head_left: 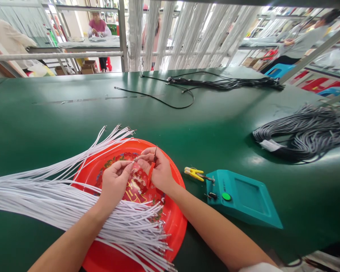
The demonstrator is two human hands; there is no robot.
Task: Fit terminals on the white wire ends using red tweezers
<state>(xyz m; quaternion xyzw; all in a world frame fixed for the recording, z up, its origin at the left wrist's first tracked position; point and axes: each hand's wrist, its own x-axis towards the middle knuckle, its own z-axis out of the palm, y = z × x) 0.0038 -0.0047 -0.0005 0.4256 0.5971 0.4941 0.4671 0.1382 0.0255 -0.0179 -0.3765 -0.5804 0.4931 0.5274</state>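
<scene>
My left hand is closed in a pinch on the end of a white cable, above a round red tray with a printed floral pattern. My right hand holds scissors with red handles, their dark blades pointing up and away. Its thumb and forefinger meet at the same cable end, close to my left fingertips. A thick bundle of white cables passes under my left forearm, with its metal-tipped ends on the tray. A smaller bunch of white cables with bare wire ends rests across the tray's far left rim.
Right of the tray stands a teal tester box with a green button and a yellow clip. A coiled grey cable bundle lies at the right, black cables farther back. White cables hang behind the green table. Several people work beyond.
</scene>
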